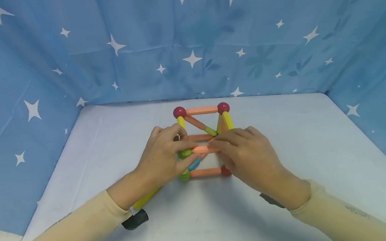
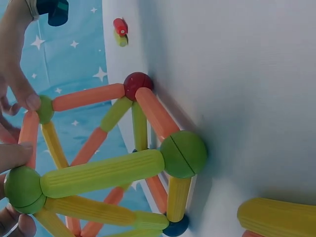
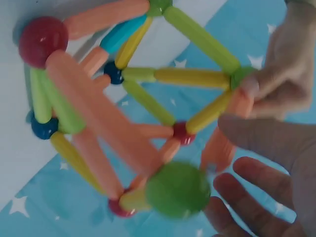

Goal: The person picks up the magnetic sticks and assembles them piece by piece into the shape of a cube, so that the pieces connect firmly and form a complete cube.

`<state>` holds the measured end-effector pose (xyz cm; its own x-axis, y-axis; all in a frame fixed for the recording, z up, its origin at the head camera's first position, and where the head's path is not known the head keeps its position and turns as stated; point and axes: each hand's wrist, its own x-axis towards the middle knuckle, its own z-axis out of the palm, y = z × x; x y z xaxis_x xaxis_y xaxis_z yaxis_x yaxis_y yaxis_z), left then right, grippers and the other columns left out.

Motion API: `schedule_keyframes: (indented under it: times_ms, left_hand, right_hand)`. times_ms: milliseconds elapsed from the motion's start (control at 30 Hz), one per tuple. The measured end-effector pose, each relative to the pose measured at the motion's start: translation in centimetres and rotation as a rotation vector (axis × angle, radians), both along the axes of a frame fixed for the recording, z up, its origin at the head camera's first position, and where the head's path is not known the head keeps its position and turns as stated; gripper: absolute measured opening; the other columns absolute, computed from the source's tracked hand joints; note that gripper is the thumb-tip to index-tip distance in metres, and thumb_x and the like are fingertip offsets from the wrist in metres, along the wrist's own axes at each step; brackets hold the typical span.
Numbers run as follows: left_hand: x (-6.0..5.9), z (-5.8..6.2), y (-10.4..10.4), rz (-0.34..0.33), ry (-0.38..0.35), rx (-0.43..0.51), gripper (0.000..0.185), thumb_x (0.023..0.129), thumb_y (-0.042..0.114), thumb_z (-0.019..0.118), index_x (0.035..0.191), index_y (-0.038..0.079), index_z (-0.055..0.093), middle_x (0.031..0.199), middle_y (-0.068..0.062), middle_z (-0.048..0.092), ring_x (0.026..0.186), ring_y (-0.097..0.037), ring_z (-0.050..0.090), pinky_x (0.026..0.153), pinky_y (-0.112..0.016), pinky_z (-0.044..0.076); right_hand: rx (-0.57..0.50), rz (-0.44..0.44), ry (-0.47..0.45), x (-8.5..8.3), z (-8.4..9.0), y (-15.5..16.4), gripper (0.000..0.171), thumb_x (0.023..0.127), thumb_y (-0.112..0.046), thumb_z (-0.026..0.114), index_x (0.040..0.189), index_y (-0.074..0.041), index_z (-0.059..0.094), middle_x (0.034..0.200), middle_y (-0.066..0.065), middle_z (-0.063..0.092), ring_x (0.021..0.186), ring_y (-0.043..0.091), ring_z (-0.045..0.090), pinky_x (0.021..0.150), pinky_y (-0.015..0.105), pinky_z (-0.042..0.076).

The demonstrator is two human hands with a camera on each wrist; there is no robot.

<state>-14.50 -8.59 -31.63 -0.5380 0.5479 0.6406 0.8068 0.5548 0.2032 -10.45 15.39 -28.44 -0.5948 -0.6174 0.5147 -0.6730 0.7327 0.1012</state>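
A frame of coloured rods and balls stands on the white table. Across its upper near side lies an orange rod, one end at a green ball and the other close to a second green ball. My left hand pinches this rod's left end with thumb and index finger, right beside the ball. From the other side, my right hand grips the same rod near its right end, its thumb laid along it. Red balls top the frame's far corners.
A loose yellow rod lies on the table left of the frame, partly under my left forearm in the head view. Small red and green pieces lie farther off. A blue star-patterned curtain encloses the table's back and sides.
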Motion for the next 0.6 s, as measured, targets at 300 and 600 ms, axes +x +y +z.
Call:
schedule_keyframes:
  times_ms: [300, 600]
  left_hand:
    - [0.1, -0.2, 0.2, 0.006, -0.004, 0.021, 0.025, 0.077, 0.032, 0.091, 0.095, 0.017, 0.084, 0.089, 0.001, 0.052, 0.070, -0.013, 0.048, 0.071, -0.040, 0.031]
    - [0.2, 0.0, 0.2, 0.005, -0.022, 0.004, 0.026, 0.079, 0.034, 0.089, 0.101, 0.019, 0.083, 0.090, 0.002, 0.053, 0.069, -0.012, 0.047, 0.072, -0.040, 0.032]
  right_hand:
    - [-0.018, -0.228, -0.189, -0.4, 0.1, 3.5, 0.047, 0.074, -0.036, 0.091, 0.113, -0.014, 0.075, 0.091, 0.003, 0.058, 0.054, 0.012, 0.048, 0.045, 0.027, 0.040]
    - [0.028, -0.248, -0.250, -0.2, -0.2, 4.2, 0.048, 0.079, -0.037, 0.088, 0.118, -0.015, 0.071, 0.087, 0.000, 0.062, 0.059, 0.012, 0.054, 0.044, 0.024, 0.039]
